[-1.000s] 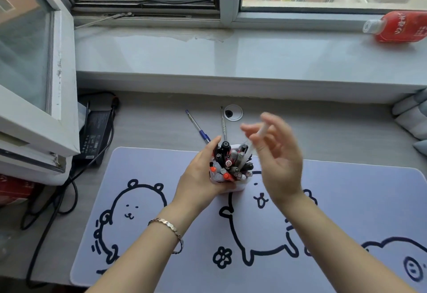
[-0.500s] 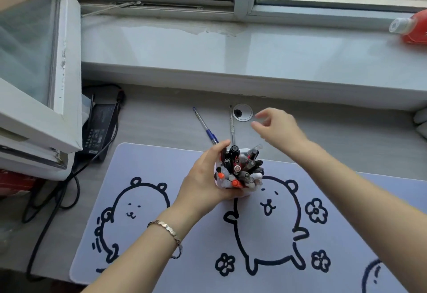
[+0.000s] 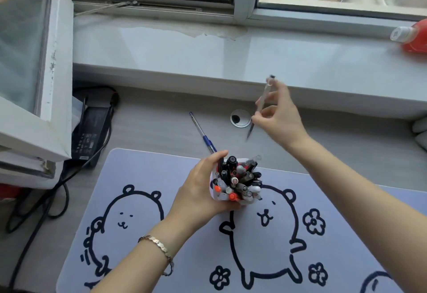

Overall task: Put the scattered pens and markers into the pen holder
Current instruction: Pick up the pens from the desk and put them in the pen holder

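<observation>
A white pen holder (image 3: 216,196) packed with several pens and markers stands on the lilac desk mat. My left hand (image 3: 198,191) is wrapped around its left side. Above the desk behind it, my right hand (image 3: 280,119) pinches a clear pen with a black tip (image 3: 261,105), held nearly upright and tilted, tip down. A blue pen (image 3: 203,134) lies on the grey desk just behind the holder, its near end hidden by my left thumb.
The desk mat (image 3: 138,200) has bear drawings. A round cable grommet (image 3: 240,118) sits in the desk near the held pen. A power adapter (image 3: 91,128) and cables lie at left under an open window sash. A red bottle (image 3: 413,37) lies on the windowsill.
My right hand dropped a pen into the holder, reached back to the desk and lifted the clear pen that lay beside the blue one. My left hand stayed on the holder.
</observation>
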Demonstrator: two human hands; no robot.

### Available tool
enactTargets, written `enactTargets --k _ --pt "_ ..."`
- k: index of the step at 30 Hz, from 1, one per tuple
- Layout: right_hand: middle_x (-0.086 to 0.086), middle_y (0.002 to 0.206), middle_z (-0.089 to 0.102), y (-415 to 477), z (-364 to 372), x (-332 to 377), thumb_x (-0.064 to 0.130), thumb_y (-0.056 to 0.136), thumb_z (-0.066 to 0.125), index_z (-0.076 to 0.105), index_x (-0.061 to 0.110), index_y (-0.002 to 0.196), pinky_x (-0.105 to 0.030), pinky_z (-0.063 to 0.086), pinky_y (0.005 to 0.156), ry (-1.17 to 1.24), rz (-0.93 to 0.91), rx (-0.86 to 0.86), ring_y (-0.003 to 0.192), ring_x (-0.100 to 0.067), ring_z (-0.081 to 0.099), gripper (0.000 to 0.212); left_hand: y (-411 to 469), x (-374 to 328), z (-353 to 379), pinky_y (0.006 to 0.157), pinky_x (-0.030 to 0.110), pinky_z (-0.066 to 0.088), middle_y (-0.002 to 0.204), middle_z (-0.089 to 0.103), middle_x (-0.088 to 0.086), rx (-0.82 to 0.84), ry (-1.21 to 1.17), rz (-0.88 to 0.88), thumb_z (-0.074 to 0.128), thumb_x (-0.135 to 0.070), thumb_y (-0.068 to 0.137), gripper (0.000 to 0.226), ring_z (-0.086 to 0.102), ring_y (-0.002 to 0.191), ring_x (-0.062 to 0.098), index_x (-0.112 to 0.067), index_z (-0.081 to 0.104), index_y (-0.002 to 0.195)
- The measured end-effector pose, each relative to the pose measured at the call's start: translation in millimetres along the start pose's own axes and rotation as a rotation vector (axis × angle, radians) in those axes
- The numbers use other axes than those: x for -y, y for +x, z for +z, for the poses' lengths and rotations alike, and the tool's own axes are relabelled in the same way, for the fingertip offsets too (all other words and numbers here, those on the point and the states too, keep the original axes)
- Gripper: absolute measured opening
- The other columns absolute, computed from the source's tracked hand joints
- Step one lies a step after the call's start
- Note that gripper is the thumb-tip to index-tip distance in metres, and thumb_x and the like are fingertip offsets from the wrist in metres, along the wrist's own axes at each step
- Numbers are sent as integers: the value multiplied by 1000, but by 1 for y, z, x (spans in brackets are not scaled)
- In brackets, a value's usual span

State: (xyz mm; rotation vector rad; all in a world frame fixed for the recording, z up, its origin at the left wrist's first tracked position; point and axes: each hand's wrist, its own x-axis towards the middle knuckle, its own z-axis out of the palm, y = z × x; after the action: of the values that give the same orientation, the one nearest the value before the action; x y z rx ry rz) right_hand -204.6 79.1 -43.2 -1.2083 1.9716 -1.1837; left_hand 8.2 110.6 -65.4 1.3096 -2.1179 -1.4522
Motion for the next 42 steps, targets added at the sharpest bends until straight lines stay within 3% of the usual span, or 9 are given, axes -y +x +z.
enactTargets --k 3,9,15,22,25,28,32,38,42 --pt "-5 91 54 -48 -42 36 -10 76 61 14 37 135 -23 56 66 252 -246 -96 67 -20 67 89 0 0 1 97 26 39 127 43 -25 -3 -23 -7 87 -32 49 92 40 121 0 -60 32 118" --pt "-8 88 59 -109 -30 27 -2 74 66 31 51 124 -22 55 66 231 -450 8 72 -15 68 81 -1 -3 1 99 31 40 129 45 -19 -10 -33 1 87 -31 49 93 40 122 4 -56 33 120" --pt "-9 93 67 -121 8 -16 10 85 57 58 20 111 -32 49 80 -277 -639 -35 90 -19 55 28 -2 -3 2 97 36 45 124 46 -22 -9 -33 36 85 -33 51 89 42 118 3 -61 30 116" --pt "3 141 39 -142 5 -34 50 83 55 43 25 132 -26 31 109 -183 -385 141 132 -9 34 56 -8 -1 1 101 27 40 127 42 -27 41 -27 62 79 -39 60 90 39 123 -2 -64 21 124" --pt "20 147 21 -134 -5 -39 45 62 75 7 41 140 -17 26 111 -38 -105 362 137 2 23 104 -11 -1 -17 107 20 30 141 37 -20 166 -92 138 57 -29 66 81 34 131 -3 -61 17 129" --pt "24 138 26 -123 -2 -41 25 64 81 1 48 134 -21 29 109 -97 51 468 130 7 27 109 8 9 -39 104 19 35 133 45 -15 -47 -128 176 40 2 71 72 43 126 3 -40 32 128" --pt "17 130 42 -115 5 -36 23 63 81 29 44 130 -22 36 105 -96 65 438 119 3 42 87 66 21 -46 96 29 38 130 53 5 -148 357 77 33 11 82 52 48 121 19 -14 49 125" --pt "17 125 37 -110 6 -34 12 61 80 32 31 133 6 28 88 -75 76 457 116 2 41 89 113 34 -20 73 42 46 108 60 23 172 935 460 57 6 74 28 53 98 41 -3 63 100" --pt "12 128 37 -108 5 -34 12 61 81 34 25 134 0 32 91 -61 86 471 118 -1 40 88 117 42 -24 57 29 42 77 66 2 117 1124 573 78 -3 51 35 60 69 25 -15 62 79"
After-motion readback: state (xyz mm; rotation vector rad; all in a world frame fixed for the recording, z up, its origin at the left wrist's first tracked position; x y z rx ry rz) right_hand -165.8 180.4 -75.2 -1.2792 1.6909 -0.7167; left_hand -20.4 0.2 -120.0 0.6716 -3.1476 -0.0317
